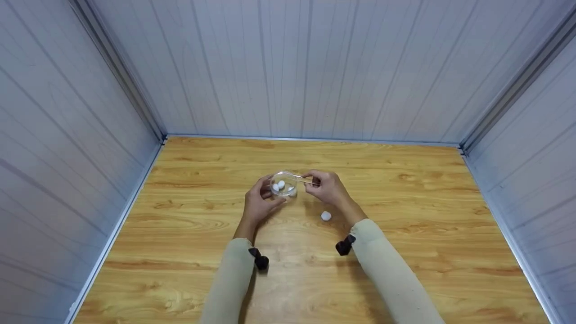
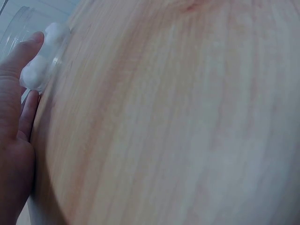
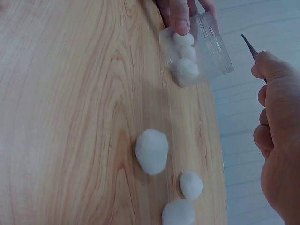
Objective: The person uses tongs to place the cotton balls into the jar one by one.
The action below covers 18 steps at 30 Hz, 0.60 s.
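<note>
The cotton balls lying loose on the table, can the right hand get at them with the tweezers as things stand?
Probably yes. The loose cotton balls lie on bare wood just below the right hand, with nothing over them; the tweezers point at the clear jar and would need turning back.

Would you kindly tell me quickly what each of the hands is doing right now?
Left hand: grips the clear jar holding cotton balls.
Right hand: pinches thin tweezers.

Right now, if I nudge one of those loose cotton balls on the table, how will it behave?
The cotton ball looks fluffy, so probably very light and squashy. Being roundish on the smooth wooden table, it may roll or skid rather than stay put.
</note>
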Each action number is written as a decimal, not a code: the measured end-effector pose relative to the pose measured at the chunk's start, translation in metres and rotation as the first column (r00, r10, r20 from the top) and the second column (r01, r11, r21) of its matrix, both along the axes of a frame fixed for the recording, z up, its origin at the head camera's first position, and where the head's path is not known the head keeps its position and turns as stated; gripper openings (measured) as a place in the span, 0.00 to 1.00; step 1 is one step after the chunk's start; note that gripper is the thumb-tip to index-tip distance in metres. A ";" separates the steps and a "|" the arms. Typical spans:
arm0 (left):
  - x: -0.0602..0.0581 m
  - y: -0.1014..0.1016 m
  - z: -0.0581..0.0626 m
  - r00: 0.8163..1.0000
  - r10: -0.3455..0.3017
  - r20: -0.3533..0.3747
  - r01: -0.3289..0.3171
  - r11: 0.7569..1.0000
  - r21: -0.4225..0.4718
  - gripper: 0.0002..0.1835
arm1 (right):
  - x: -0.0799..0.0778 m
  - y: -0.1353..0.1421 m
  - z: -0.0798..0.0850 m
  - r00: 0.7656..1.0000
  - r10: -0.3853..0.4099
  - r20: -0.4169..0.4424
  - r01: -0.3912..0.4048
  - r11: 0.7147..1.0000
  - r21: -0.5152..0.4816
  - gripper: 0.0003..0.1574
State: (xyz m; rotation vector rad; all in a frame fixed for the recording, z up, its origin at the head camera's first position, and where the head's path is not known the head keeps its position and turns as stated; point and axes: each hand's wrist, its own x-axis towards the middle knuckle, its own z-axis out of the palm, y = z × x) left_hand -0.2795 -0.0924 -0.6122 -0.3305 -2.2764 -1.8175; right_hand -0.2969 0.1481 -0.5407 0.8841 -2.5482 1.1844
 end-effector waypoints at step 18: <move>0.014 0.001 0.024 0.999 -0.037 -0.015 0.038 0.998 0.050 0.40 | 0.003 0.009 0.019 0.999 0.021 0.030 -0.020 0.999 -0.036 0.16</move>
